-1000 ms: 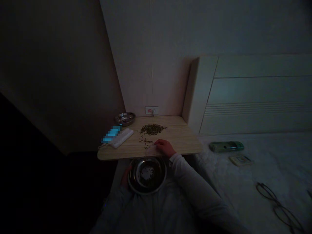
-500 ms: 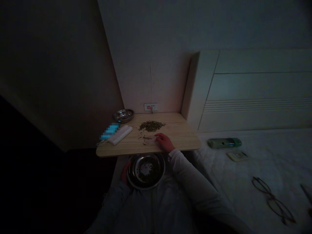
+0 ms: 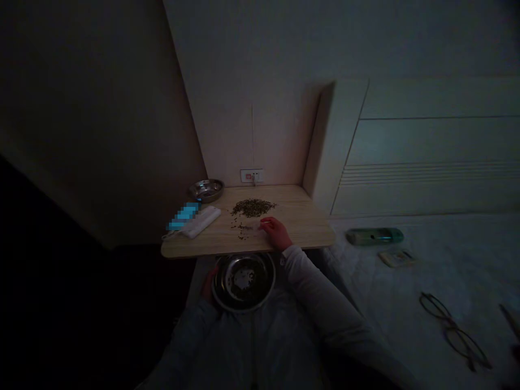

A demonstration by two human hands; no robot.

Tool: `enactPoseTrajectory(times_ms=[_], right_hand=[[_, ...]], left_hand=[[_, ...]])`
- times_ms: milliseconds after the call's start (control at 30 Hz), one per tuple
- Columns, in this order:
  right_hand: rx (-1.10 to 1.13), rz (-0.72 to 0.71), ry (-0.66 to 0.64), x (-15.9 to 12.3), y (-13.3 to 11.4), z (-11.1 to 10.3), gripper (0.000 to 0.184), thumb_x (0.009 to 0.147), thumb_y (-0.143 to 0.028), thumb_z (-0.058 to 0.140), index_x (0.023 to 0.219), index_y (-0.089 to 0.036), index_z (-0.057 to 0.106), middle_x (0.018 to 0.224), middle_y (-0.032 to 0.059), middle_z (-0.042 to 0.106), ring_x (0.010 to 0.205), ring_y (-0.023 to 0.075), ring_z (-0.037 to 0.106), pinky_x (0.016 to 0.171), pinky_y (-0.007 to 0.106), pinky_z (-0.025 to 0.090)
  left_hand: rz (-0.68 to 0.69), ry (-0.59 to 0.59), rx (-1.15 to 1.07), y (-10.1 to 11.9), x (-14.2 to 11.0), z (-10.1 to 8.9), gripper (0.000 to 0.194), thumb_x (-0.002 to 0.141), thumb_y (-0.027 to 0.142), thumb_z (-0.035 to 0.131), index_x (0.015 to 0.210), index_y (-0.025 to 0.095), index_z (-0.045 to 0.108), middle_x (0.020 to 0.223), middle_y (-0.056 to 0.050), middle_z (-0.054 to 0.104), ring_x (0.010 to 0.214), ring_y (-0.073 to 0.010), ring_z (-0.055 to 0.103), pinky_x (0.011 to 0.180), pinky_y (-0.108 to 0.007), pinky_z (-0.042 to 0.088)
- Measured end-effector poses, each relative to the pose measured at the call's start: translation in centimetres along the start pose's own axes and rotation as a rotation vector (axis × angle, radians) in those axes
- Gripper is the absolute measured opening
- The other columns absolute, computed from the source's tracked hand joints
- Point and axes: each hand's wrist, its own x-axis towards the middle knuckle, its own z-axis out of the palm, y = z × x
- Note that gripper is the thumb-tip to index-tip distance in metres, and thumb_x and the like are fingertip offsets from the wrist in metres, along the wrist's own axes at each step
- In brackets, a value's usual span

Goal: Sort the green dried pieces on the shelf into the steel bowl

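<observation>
My left hand [image 3: 208, 284] grips the left rim of a steel bowl [image 3: 244, 310] on my lap, below the table's front edge. Small dark bits lie on the bowl's bottom. My right hand [image 3: 276, 233] is over the wooden table, its fingers pinched on a small pale, see-through piece [image 3: 255, 225] whose kind I cannot make out. Left of that piece is a thin scatter of dark green bits [image 3: 242, 227]. Just behind lies a larger pile of the same seed-like bits [image 3: 252, 207].
On the wooden table [image 3: 309, 216] are a second steel bowl [image 3: 206, 189], a white power strip [image 3: 202, 222] and a blurred-out blue screen [image 3: 183, 216]. A socket [image 3: 252, 175] is on the wall. The bed at right holds a green bottle [image 3: 374, 236], a small flat pack [image 3: 397, 258] and eyeglasses [image 3: 453, 327].
The view has tilted slightly. My right hand and the pale piece stay near the thin scatter with hardly any shift. My left hand keeps its hold on the bowl.
</observation>
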Motion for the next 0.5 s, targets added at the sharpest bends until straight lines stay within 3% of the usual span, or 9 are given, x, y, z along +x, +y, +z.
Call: enactPoseTrajectory(times_ms=[167,300,500], right_hand=[[0.05,0.022,0.005,0.18,0.08,-0.08,0.024,0.067,-0.034,0.046,0.083,-0.017,0.051,0.06,-0.0012,0.059,0.058,0.0101,0.052,0.062,0.024,0.039],[0.016,0.043,0.017,0.1,-0.01,-0.2,0.024,0.066,-0.033,0.047,0.082,-0.016,0.052,0.056,-0.0017,0.057,0.055,0.01,0.051,0.061,0.024,0.038],[-0.023,0.018,-0.006,-0.06,-0.35,-0.27,0.023,0.068,-0.031,0.044,0.084,-0.016,0.052,0.059,-0.0014,0.058,0.061,0.0099,0.051,0.065,0.024,0.038]], left_hand=[[0.041,-0.033,0.016,0.04,-0.25,0.21,0.02,0.068,0.02,0.044,0.06,0.014,0.061,0.054,-0.003,0.064,0.056,-0.0154,0.058,0.069,-0.029,0.043],[0.017,-0.004,0.0,0.17,-0.54,0.46,0.02,0.068,0.018,0.043,0.058,0.015,0.06,0.051,-0.002,0.062,0.056,-0.0153,0.058,0.071,-0.029,0.042],[-0.055,-0.089,0.003,0.21,-0.25,0.17,0.022,0.069,0.021,0.043,0.06,0.013,0.061,0.055,-0.006,0.065,0.061,-0.0182,0.06,0.072,-0.031,0.042]])
